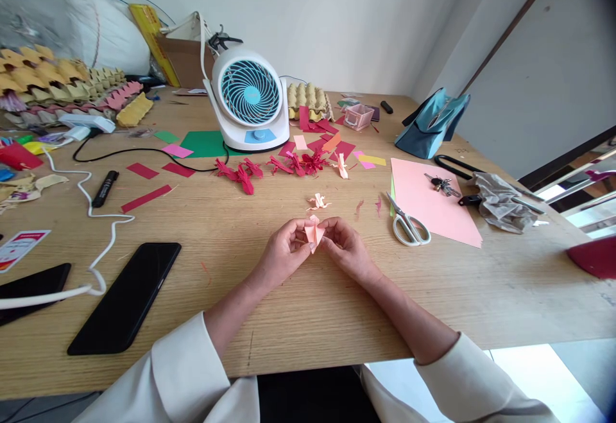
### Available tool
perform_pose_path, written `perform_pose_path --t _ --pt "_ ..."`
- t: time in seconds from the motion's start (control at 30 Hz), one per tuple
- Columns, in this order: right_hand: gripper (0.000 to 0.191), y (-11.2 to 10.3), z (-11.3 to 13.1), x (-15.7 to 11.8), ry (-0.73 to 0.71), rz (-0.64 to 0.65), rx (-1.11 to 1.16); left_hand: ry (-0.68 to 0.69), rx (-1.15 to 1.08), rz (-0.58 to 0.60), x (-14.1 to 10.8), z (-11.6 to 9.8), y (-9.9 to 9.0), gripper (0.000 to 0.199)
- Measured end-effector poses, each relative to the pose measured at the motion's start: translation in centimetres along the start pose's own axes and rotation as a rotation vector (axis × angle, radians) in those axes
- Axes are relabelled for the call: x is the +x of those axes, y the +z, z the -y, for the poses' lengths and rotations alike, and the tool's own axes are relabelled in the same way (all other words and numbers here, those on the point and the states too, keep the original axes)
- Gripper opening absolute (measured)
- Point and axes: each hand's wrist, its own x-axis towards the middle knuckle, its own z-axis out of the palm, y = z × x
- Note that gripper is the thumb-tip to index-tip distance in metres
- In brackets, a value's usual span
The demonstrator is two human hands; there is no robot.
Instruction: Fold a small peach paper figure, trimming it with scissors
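Observation:
Between my two hands is a small folded piece of light pink paper (pixel 314 235), its flaps standing up in points. My left hand (pixel 285 248) pinches its left side between thumb and fingers. On the other side my right hand (pixel 347 248) grips the right edge in the same way. Just beyond my fingers lies a pale pink folded paper figure (pixel 318 201) with thin legs. Farther back, several red folded paper figures (pixel 244 178) rest on the table, along with another pale pink figure (pixel 342 166).
White-handled scissors (pixel 410 227) lie right, by a pink paper sheet (pixel 436 198) with keys (pixel 443 185) on it. A white fan (pixel 250 99) stands at the back. A black phone (pixel 126 298), a marker (pixel 104 189) and a white cable (pixel 113 233) are left. A blue bag (pixel 430 124) sits back right.

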Motion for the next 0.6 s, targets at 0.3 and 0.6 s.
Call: perform_pose_path --t 0.3,0.6 --pt "0.011 -0.3 1.0 -0.2 -0.184 -0.074 -0.458 0.017 0.202 0.013 -0.1 1.3 -0.1 0.038" --pt "0.01 -0.8 0.4 -0.1 -0.176 0.057 -0.612 0.207 0.641 0.064 -0.6 0.2 -0.5 0.036"
